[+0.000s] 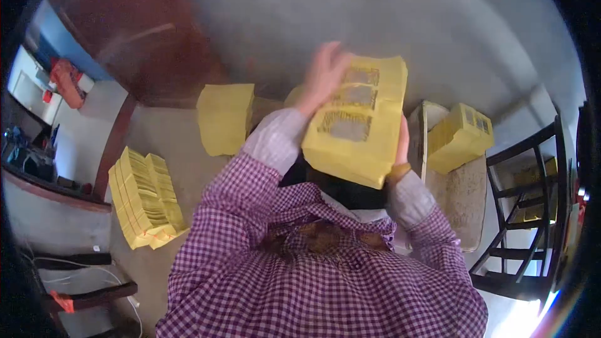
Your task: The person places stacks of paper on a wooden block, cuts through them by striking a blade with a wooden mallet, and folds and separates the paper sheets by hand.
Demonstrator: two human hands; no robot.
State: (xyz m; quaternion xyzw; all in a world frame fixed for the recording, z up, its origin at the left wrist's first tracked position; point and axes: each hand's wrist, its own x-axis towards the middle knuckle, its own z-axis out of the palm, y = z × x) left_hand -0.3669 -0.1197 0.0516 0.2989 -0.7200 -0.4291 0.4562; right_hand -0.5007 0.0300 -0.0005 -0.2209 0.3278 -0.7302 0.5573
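Note:
A thick stack of yellow printed paper (383, 100) is held up in front of my chest, tilted, with dark lettering and grey panels on its face. My right hand (403, 141), with a band at the wrist, grips the right side of the stack; most of its fingers are hidden behind the paper. Motion blurs my left hand (324, 78) at the stack's upper left edge. Its fingers look apart, and whether it touches the paper is unclear.
Tied yellow bundles (145, 197) lie on the floor at left. Another yellow stack (225, 119) stands near the wall. At right, a yellow stack (460, 138) rests on a worn wooden seat (460, 203), beside a dark slatted rack (526, 213). A cable (81, 261) runs at lower left.

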